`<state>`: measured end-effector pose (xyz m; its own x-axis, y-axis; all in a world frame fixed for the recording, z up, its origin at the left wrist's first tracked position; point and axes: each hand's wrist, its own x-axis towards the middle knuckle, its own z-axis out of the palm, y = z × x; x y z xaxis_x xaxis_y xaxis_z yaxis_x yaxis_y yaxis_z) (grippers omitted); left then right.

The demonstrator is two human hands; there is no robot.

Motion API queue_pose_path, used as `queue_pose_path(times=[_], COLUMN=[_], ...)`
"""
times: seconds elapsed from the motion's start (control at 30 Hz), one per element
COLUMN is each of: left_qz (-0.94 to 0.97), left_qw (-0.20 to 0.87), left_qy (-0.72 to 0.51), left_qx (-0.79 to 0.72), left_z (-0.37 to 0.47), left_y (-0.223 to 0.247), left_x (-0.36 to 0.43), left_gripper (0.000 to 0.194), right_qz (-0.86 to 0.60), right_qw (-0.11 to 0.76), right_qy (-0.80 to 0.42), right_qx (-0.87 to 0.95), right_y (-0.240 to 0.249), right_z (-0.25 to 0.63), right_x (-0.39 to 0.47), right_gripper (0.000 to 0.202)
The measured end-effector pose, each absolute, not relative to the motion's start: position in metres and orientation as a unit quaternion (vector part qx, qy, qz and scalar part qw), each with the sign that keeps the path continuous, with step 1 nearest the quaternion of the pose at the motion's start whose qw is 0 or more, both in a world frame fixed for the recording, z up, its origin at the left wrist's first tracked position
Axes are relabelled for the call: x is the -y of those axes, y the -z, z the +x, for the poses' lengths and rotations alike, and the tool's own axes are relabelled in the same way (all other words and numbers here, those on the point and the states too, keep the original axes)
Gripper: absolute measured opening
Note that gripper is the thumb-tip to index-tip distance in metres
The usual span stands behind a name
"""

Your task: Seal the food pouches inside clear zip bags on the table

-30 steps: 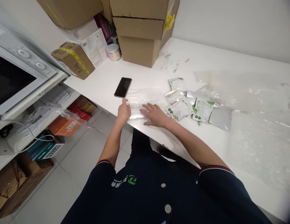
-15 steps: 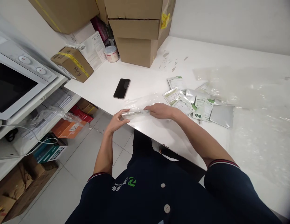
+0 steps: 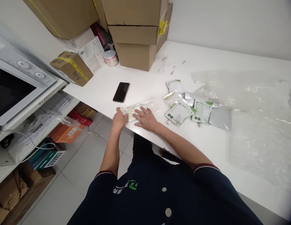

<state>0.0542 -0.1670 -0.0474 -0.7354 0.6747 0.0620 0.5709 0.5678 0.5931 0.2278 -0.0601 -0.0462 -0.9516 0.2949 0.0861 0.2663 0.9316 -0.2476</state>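
Note:
A clear plastic wrap (image 3: 150, 105) lies near the table's front edge, with a pale green and white packet (image 3: 130, 113) inside its left part. My left hand (image 3: 119, 119) grips the wrapped packet's left end, fingers curled at the table edge. My right hand (image 3: 145, 118) rests on the packet's right part, palm down with fingers spread. To the right of it is a loose pile of green, white and silver pouches (image 3: 180, 112). A black phone (image 3: 121, 92) lies behind my hands.
Large clear plastic sheets (image 3: 260, 137) cover the table's right side. Cardboard boxes (image 3: 136, 56), a small taped box (image 3: 72, 68) and a round tin (image 3: 111, 58) stand at the back left. A microwave (image 3: 16, 84) sits on shelving at the left.
The wrapped packet now lies flat on the table instead of being held up edge-on. My right hand has opened and moved left and down onto it. The camera view has shifted slightly.

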Motion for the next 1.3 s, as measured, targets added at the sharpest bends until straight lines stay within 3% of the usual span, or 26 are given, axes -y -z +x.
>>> queue_pose_path(times=[0.1,0.17,0.4,0.53,0.6,0.7,0.77,1.13,1.3], left_qz=[0.421,0.459,0.462,0.422,0.378,0.359,0.400,0.574,0.561], left_qw=[0.006,0.013,0.159,0.282,0.366,0.457,0.472,0.375,0.380], left_qy=[-0.222,-0.208,-0.209,-0.317,-0.393,-0.467,-0.484,-0.467,-0.481], left_qx=[-0.879,-0.864,-0.847,-0.801,-0.754,-0.667,-0.620,-0.559,-0.557], left_z=[0.056,0.057,0.074,0.079,0.080,0.083,0.085,0.088,0.091], left_y=[0.035,0.030,0.044,0.042,0.040,0.035,0.031,0.011,0.004], left_x=[0.159,0.144,0.090,0.088,0.092,0.098,0.101,0.107,0.108], left_gripper=[0.043,0.039,0.044,0.042,0.045,0.075,0.081,0.067,0.066], right_qz=[-0.129,-0.105,-0.109,-0.246,-0.285,-0.287,-0.288,-0.255,-0.221], right_qw=[0.086,0.101,0.177,0.307,0.331,0.303,0.277,0.247,0.190], right_qy=[-0.148,-0.172,-0.280,-0.300,-0.282,-0.270,-0.281,-0.399,-0.565], right_qx=[0.977,0.974,0.937,0.869,0.854,0.868,0.873,0.846,0.772], right_y=[0.066,0.070,0.078,0.084,0.085,0.081,0.076,0.033,0.022], right_z=[0.238,0.246,0.266,0.267,0.266,0.265,0.264,0.264,0.268], right_x=[0.060,0.054,0.047,0.044,0.039,0.030,0.025,0.021,0.022], right_gripper=[0.051,0.045,0.027,0.033,0.040,0.050,0.058,0.073,0.058])
